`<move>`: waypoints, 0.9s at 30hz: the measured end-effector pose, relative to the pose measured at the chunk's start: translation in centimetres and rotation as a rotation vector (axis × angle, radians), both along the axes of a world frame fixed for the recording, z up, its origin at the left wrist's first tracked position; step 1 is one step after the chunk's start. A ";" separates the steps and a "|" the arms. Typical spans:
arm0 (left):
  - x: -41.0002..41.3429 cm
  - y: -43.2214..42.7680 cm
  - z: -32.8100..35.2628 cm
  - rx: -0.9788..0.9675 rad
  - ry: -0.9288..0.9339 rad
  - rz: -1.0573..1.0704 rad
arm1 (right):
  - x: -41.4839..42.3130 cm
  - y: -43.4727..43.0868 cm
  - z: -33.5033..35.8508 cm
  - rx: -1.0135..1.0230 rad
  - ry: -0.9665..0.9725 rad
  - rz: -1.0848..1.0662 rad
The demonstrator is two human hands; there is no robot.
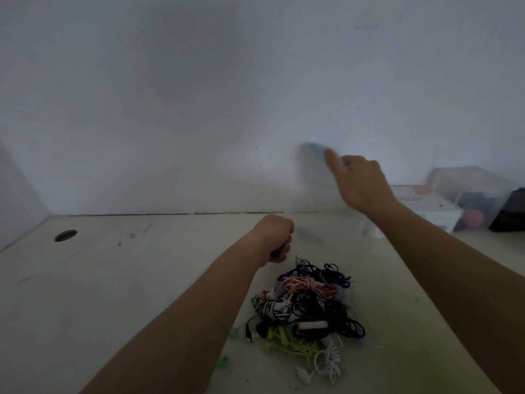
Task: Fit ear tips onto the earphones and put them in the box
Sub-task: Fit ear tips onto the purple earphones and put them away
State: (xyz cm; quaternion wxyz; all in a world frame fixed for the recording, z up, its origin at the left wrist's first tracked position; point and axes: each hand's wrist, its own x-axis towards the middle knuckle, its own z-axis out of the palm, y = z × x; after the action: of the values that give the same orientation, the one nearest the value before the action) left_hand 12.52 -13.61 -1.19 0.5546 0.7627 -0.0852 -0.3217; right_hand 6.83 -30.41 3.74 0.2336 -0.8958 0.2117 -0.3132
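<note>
Earphones (309,305) in tangled cord heap, left hand (277,240) clenching purple piece (279,248)

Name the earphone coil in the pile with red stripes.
The red-and-white striped coil at the far edge of the pile; the black-and-white striped coil lies nearer you, leftward.

Right hand (360,180) smeared by motion; a pale blue thing (316,148) at its fingertips too blurred to name, hold unclear. Left hand (277,240) fisted, grip hiding all but a purple sliver (277,250). Clear box (471,194) at far right corner of the bench (127,280): contents blurred. Dark object (510,211) beside it cut by frame edge. Earphone pile (309,308): tips too small to tell.
</note>
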 end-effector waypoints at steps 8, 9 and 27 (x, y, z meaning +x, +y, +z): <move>0.5 0.5 1.0 0.018 -0.150 0.160 | -2.1 -1.7 0.9 0.594 -0.266 -0.109; 0.8 0.4 1.1 0.025 -0.261 0.196 | -2.3 -1.7 0.9 0.575 -0.290 -0.127; -0.1 -1.1 1.7 -0.033 -0.406 0.083 | -3.5 -3.5 -0.7 0.391 -0.371 -0.300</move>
State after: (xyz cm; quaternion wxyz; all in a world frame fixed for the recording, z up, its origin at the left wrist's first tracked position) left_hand 12.44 -14.73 0.50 0.5514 0.8054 -0.1690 -0.1368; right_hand 3.33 -33.89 3.02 0.3873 -0.7201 0.3517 -0.4558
